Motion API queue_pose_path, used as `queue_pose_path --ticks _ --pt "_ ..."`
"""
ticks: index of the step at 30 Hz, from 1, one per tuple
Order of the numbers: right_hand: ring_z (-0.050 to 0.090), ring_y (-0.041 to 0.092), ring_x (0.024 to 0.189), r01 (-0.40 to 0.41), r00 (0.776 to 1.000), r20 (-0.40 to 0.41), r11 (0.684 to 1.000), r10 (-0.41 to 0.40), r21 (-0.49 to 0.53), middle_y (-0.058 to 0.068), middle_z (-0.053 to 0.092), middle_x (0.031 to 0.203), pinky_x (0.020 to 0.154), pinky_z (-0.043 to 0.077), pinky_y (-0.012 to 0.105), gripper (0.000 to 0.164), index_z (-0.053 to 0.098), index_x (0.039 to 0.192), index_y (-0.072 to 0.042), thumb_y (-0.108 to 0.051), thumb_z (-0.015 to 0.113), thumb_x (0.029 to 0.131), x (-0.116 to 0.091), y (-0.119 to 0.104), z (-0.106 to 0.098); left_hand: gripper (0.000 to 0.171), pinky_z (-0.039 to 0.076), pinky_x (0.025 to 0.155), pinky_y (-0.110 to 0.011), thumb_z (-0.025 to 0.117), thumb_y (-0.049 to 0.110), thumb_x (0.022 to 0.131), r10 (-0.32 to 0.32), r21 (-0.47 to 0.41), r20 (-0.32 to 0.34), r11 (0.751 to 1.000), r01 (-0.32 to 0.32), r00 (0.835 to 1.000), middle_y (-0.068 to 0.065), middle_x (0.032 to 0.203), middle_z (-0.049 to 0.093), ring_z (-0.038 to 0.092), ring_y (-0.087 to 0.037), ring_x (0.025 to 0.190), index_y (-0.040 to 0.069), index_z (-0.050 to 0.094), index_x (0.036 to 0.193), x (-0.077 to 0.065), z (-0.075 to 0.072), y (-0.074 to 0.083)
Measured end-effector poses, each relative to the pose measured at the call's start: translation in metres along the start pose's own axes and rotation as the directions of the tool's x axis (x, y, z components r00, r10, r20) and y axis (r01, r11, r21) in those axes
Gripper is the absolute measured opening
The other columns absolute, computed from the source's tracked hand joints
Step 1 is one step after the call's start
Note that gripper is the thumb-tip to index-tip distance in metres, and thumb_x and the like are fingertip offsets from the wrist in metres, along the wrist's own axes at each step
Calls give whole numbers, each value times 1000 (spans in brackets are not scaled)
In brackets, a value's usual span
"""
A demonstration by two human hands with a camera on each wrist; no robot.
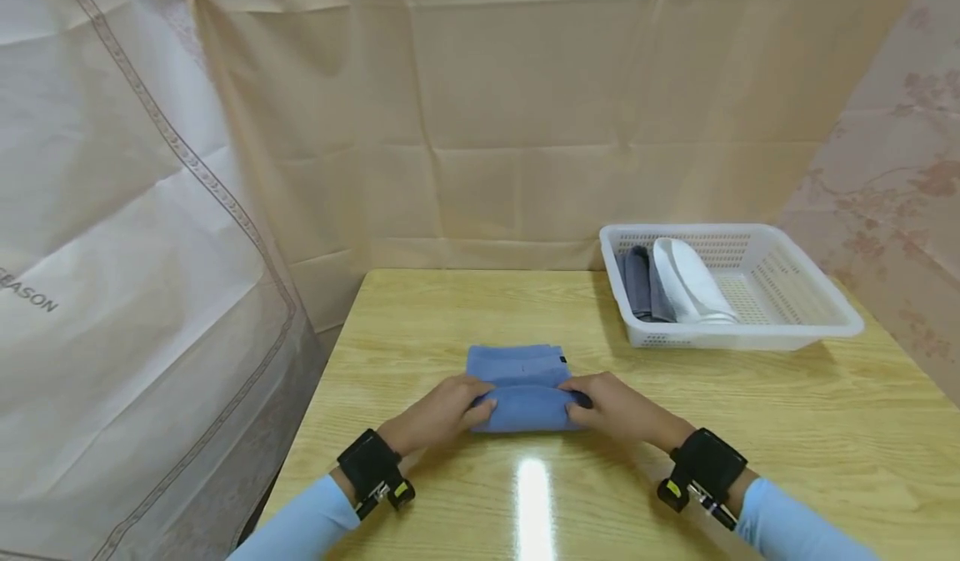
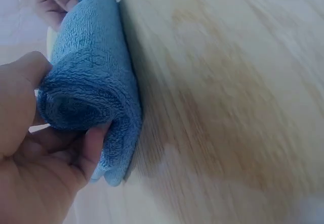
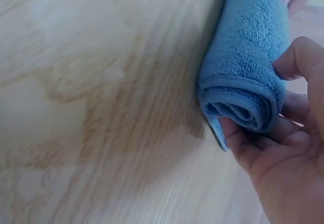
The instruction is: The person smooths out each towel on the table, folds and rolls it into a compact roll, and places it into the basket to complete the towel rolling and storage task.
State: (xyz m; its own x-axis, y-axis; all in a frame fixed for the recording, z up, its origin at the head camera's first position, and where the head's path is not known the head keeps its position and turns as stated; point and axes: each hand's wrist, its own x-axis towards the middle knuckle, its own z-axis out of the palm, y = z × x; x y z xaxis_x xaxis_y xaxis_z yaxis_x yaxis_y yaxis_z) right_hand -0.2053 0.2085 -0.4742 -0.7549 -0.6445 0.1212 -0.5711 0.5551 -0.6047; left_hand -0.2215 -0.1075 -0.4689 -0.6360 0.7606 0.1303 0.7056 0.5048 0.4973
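A blue towel (image 1: pixel 532 408) lies on the wooden table, its near part rolled up and a flat strip stretching behind the roll, with a small dark tag at the right edge. At the roll's left end my left hand (image 1: pixel 448 411) grips it, thumb and fingers curled about the edge. My right hand (image 1: pixel 611 408) holds the opposite end the same way. Spiralled layers of the towel (image 2: pixel 93 51) show at the left end in the left wrist view. The right wrist view shows the other end of the towel (image 3: pixel 248 46), with fingers tucked under the coil.
A white plastic basket (image 1: pixel 813 330) stands at the table's back right. Inside, at its left, are a folded grey towel (image 1: pixel 639 282) and a folded white towel (image 1: pixel 693 282). Beige cloth (image 1: pixel 510 111) hangs behind the wooden table (image 1: pixel 420 311), and pale fabric hangs on both sides.
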Motion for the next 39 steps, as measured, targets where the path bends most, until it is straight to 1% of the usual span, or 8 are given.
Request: queue_pose_path --ticks 6,11,15,20,24,33,36,39 --pt "43 0 60 -11 1000 25 996 9 89 -9 55 75 61 40 23 32 66 131 2 -13 56 105 1 3 -6 17 45 67 -25 58 23 108 -105 -126 -87 988 94 991 7 95 53 51 -10 80 18 60 124 -1 -1 1" --pt "49 3 67 3 998 -65 996 3 91 1 64 86 61 43 25 29 58 129 -6 -11 64 101 -1 0 -5 7 48 75 -27 67 20 103 20 87 -226 996 0 974 4 106 58 52 -13 92 19 73 106 0 1 4" --pt "63 12 81 107 974 -189 987 -128 -122 5 68 101 67 52 28 16 65 109 -12 -7 73 95 -3 -4 3 8 46 73 -26 71 18 99 177 296 -282 951 -90 943 1 98 60 50 -14 86 14 78 98 1 2 3" --pt "60 24 95 236 896 -216 828 -388 -509 12 63 110 78 54 35 20 74 103 -4 -13 82 87 -4 -11 11 20 46 73 -30 79 26 93 257 379 -246 913 -151 935 -1 100 61 53 -17 88 9 79 103 -3 0 5" --pt "56 24 99 246 898 -135 731 -420 -636 10 61 112 86 52 40 42 72 108 0 -31 87 83 -8 -15 15 44 48 81 -34 85 40 86 215 402 -176 907 -129 961 -2 110 60 53 -18 99 7 77 115 -8 0 7" --pt "58 30 107 241 908 -58 630 -416 -738 17 62 116 94 51 39 54 66 118 8 -27 89 83 -9 -12 21 54 48 89 -37 89 30 83 198 475 -120 872 -119 973 -5 117 60 53 -20 105 3 70 125 -9 3 6" --pt "60 31 106 243 900 -70 627 -431 -740 18 64 114 93 52 40 55 66 118 9 -24 89 81 -9 -10 23 49 49 90 -36 84 26 87 208 478 -104 868 -135 973 -7 118 61 55 -20 106 2 68 127 -9 1 8" --pt "61 30 105 231 904 -99 672 -415 -704 18 65 112 92 54 40 50 66 118 9 -20 85 82 -9 -9 23 47 49 93 -38 79 26 91 210 483 -93 864 -140 973 -9 120 63 58 -22 109 1 67 129 -10 -1 9"
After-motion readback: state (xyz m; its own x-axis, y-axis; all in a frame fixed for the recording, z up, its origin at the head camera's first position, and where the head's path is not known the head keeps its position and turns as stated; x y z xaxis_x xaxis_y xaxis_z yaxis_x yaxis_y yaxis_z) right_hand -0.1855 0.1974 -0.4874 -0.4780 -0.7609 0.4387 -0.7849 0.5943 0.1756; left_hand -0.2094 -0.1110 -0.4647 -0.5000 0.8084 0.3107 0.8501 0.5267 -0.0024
